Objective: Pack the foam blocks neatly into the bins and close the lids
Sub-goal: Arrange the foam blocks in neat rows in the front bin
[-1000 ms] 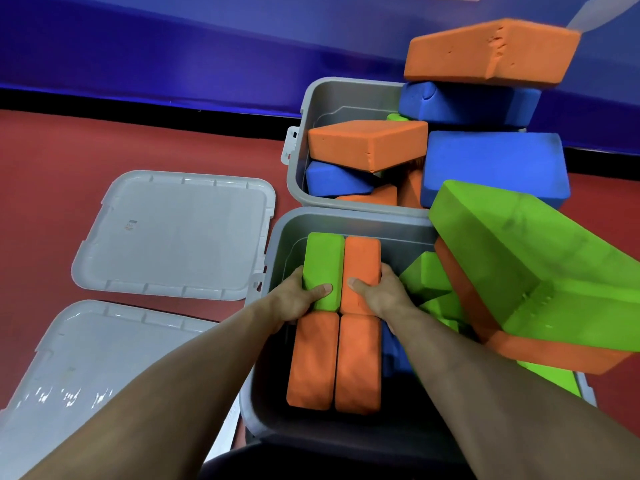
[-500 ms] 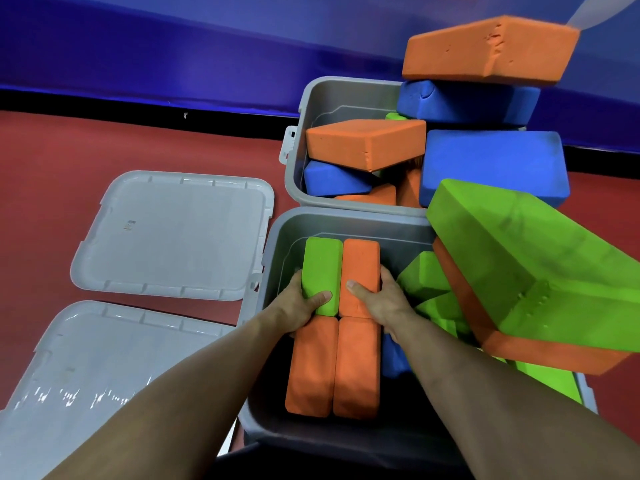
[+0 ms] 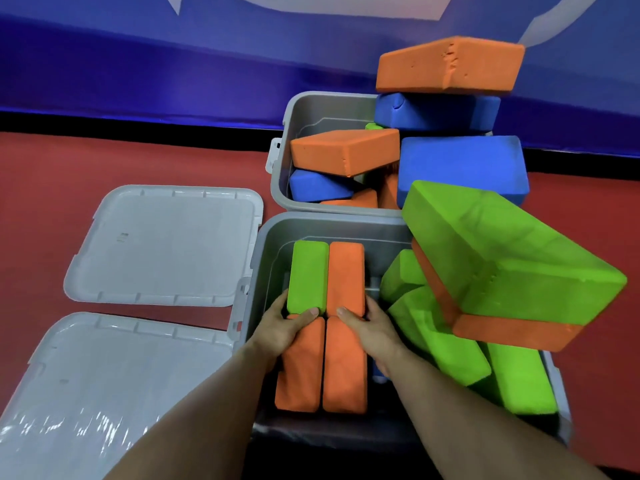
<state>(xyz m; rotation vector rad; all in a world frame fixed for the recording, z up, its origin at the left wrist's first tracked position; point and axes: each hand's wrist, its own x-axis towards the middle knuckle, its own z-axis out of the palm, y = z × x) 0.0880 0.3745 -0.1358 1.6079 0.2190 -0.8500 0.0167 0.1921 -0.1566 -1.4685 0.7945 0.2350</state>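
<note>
Green and orange foam blocks are stood side by side at the far left of the near bin (image 3: 263, 244), the green block (image 3: 307, 277) gripped at its near end by the left hand (image 3: 282, 327) and the orange block (image 3: 346, 278) by the right hand (image 3: 372, 329). Thumbs are laid on top, fingers curled down the outer sides. Both forearms are reached in from the near edge, over two more orange blocks (image 3: 325, 368)
</note>
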